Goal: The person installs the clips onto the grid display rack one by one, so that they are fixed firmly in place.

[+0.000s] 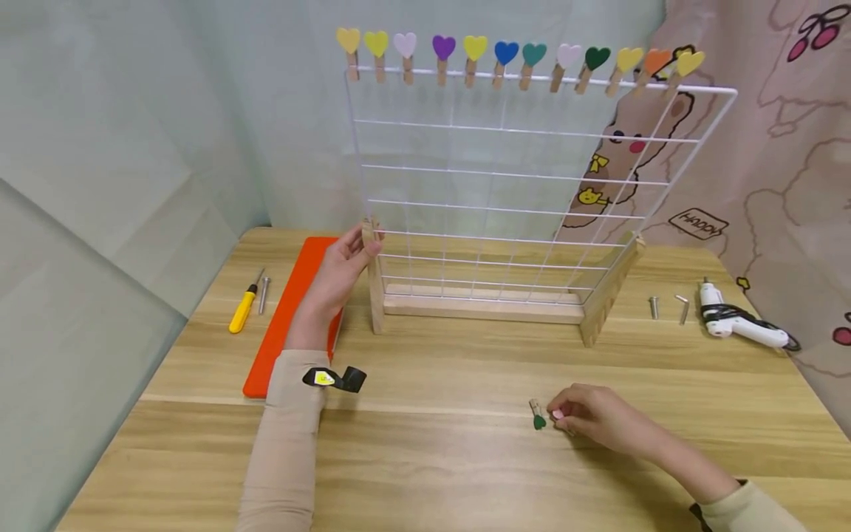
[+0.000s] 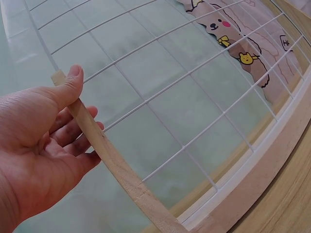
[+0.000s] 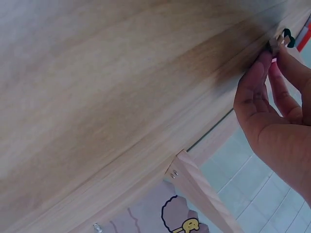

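Observation:
A white wire grid panel point(image 1: 501, 129) stands upright in a wooden stand point(image 1: 482, 311). Along its top wire sits a row of heart-topped wooden clothespins point(image 1: 475, 49) in several colours. My left hand point(image 1: 335, 273) grips the stand's left wooden post point(image 2: 109, 150) near its top, thumb on one side and fingers on the other. At the front right, my right hand point(image 1: 608, 421) pinches a small clothespin with a pale pink heart point(image 1: 558, 415), low over the table and mostly hidden by the fingers. Just left of it lies a clothespin with a dark green heart point(image 1: 538, 422).
An orange-red flat case point(image 1: 282, 325) lies under the left forearm. Left of it are a yellow-handled screwdriver point(image 1: 243, 310) and a long bolt point(image 1: 264, 294). On the right lie a short bolt point(image 1: 654, 307), a hex key point(image 1: 683, 309) and a white glue gun point(image 1: 738, 321) with black cord.

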Available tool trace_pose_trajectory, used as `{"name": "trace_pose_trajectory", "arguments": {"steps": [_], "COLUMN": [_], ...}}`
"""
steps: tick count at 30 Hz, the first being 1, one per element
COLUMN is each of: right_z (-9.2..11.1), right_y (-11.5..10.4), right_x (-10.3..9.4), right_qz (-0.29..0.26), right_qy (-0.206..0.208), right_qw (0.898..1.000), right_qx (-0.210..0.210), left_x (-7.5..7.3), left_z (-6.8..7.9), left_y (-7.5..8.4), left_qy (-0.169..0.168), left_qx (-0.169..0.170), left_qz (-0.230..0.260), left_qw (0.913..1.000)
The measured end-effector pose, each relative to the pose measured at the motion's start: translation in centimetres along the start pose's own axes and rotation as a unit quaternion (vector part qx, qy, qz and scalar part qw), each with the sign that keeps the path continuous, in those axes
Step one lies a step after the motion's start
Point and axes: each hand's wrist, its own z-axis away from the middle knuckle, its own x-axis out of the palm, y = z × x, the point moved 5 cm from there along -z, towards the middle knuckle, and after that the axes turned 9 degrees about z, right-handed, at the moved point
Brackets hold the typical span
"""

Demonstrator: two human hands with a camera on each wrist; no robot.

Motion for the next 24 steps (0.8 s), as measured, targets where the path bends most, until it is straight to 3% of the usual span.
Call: {"name": "trace_pose_trajectory", "arguments": {"steps": [10,16,19,24], "right_z": [0.1,-0.3,-0.8,-1.5], "right_y": [0.6,1.0,1.3,1.5], "right_x": [-0.3,-2.4,-4.7,-10.2], "right_qz": [-0.038,-0.077,-0.063,-0.033], "right_qy": [-0.022,-0.023,0.010,0.110], "right_qw": [0.999,0.997,0.998,0.991], "right_qx": [0.013,0.009,0.010,0.065], "left_x": [-0.1,-0.1,-0.1,0.0], "left_z": [0.2,0.1,0.1,0.0], "left_y": [-0.1,-0.1,0.0,-0.1], "left_qy": [0.001,-0.002,-0.002,0.001], "left_qx": [0.000,0.004,0.005,0.002], "left_qz": [-0.010,-0.007,-0.005,-0.007], "left_qw": [1.0000,1.0000,1.0000,1.0000]}}
